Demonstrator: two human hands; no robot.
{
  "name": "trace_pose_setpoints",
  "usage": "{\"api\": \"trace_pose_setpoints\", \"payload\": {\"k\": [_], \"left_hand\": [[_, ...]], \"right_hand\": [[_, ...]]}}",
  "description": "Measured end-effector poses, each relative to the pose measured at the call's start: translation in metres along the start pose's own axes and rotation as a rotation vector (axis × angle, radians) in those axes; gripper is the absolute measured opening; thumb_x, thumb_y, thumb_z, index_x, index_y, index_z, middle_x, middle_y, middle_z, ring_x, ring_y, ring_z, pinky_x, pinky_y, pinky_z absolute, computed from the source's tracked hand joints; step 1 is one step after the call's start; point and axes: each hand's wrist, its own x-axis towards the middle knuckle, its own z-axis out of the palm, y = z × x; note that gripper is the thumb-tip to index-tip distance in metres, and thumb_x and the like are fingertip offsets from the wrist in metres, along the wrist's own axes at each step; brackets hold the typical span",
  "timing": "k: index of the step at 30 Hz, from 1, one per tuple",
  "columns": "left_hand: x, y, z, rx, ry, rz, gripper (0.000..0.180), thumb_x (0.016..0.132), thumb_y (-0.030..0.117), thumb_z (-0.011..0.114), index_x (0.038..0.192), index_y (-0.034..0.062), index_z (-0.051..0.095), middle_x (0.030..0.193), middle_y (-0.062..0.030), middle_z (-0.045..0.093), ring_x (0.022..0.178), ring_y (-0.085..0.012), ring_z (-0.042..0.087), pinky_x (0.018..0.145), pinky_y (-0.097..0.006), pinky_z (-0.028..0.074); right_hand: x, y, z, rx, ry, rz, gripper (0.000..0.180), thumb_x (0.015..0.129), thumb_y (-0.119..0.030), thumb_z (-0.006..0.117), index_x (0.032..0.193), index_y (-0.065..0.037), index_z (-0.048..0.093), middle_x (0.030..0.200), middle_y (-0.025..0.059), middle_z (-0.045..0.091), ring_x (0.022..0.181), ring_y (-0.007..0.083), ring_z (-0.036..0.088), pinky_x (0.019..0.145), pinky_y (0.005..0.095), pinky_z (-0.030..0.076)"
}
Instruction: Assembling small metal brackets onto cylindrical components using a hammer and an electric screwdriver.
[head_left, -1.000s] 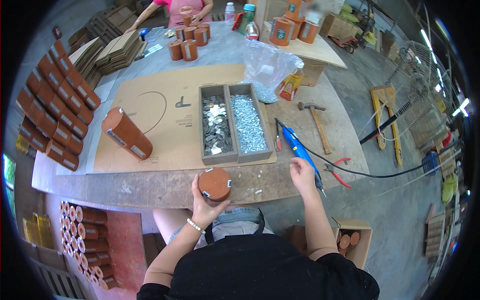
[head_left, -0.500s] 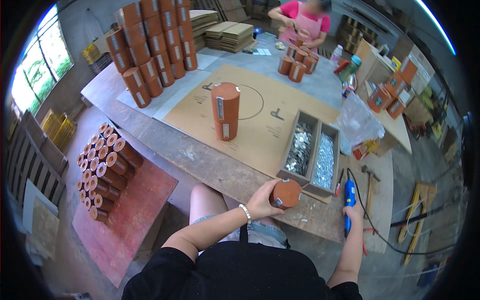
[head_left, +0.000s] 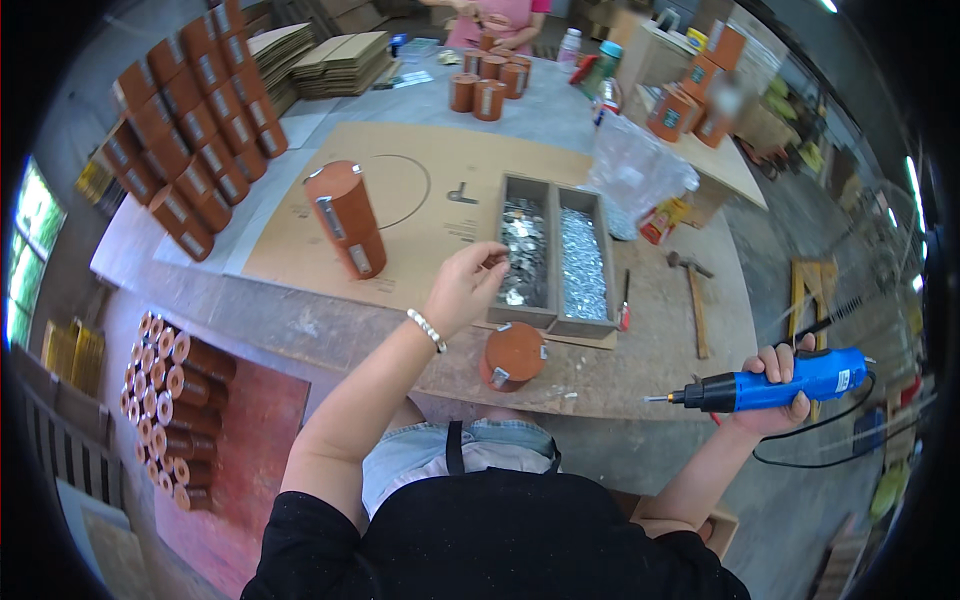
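My left hand (head_left: 466,287) reaches over the left compartment of a grey two-part tray (head_left: 552,318) filled with small shiny metal pieces, fingertips pinched together at its edge; whether they hold a piece I cannot tell. My right hand (head_left: 779,392) grips a blue electric screwdriver (head_left: 768,389) out past the table's near edge, its bit pointing left. A short brown cylinder (head_left: 512,355) with a metal clasp stands on the table edge below the tray, untouched. A taller brown cylinder (head_left: 347,218) stands on the cardboard sheet (head_left: 420,215).
Brown boxes (head_left: 185,140) are stacked along the table's left. More brown tubes (head_left: 165,400) lie piled on the floor at left. A hammer (head_left: 693,295) and a clear plastic bag (head_left: 634,170) lie right of the tray. Another person (head_left: 490,15) works at the far end by several cylinders (head_left: 488,80).
My left hand let go of the short brown cylinder, which now stands on the table edge, and moved up to the tray. My right hand lifted the screwdriver off to the right.
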Motion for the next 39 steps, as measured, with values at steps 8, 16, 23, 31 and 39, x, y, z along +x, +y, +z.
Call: {"api": "trace_pose_setpoints", "payload": {"k": [8, 16, 23, 31, 39], "left_hand": [[0.047, -0.001, 0.065, 0.415, -0.497, 0.025, 0.017, 0.077, 0.013, 0.056, 0.09, 0.0066, 0.064, 0.081, -0.0122, 0.065, 0.077, -0.0289, 0.062, 0.07, -0.037, 0.049], [0.052, -0.006, 0.122, 0.802, -0.814, 0.117, 0.024, 0.076, 0.014, 0.056, 0.098, 0.0132, 0.065, 0.094, -0.0104, 0.064, 0.089, -0.028, 0.061, 0.076, -0.039, 0.049], [0.05, 0.003, 0.169, 0.971, -0.968, 0.151, 0.026, 0.082, 0.022, 0.053, 0.103, 0.0121, 0.066, 0.105, -0.0082, 0.064, 0.097, -0.0258, 0.06, 0.076, -0.05, 0.041], [0.047, 0.001, 0.148, 0.877, -0.844, 0.099, 0.022, 0.081, 0.018, 0.051, 0.095, 0.0119, 0.067, 0.099, -0.0082, 0.065, 0.091, -0.0233, 0.062, 0.079, -0.047, 0.038], [0.04, 0.03, 0.114, 0.333, -0.534, 0.055, 0.013, 0.074, 0.014, 0.061, 0.084, 0.0091, 0.067, 0.078, -0.0125, 0.065, 0.075, -0.0279, 0.062, 0.069, -0.038, 0.047]], "right_hand": [[-0.031, -0.019, 0.007, 0.119, 0.051, -0.058, 0.057, 0.075, -0.015, 0.057, 0.125, 0.0, 0.033, 0.075, 0.0048, 0.046, 0.066, 0.0149, 0.049, 0.065, 0.0329, 0.042], [-0.036, -0.01, 0.014, 0.033, 0.057, -0.053, 0.056, 0.079, -0.017, 0.052, 0.126, 0.0, 0.028, 0.076, 0.0044, 0.041, 0.064, 0.0133, 0.043, 0.063, 0.0306, 0.039], [-0.058, -0.036, -0.005, 0.003, -0.109, 0.082, 0.058, 0.074, -0.025, 0.056, 0.125, -0.01, 0.034, 0.083, 0.0087, 0.044, 0.074, 0.021, 0.042, 0.076, 0.0421, 0.035], [-0.043, -0.021, 0.007, 0.018, -0.004, 0.062, 0.054, 0.073, -0.024, 0.057, 0.12, -0.007, 0.038, 0.083, 0.008, 0.045, 0.074, 0.021, 0.044, 0.072, 0.0368, 0.038], [-0.034, -0.015, 0.024, -0.011, 0.116, -0.026, 0.042, 0.071, -0.016, 0.062, 0.108, -0.002, 0.05, 0.082, 0.0088, 0.048, 0.075, 0.0221, 0.047, 0.071, 0.0372, 0.039]]}}
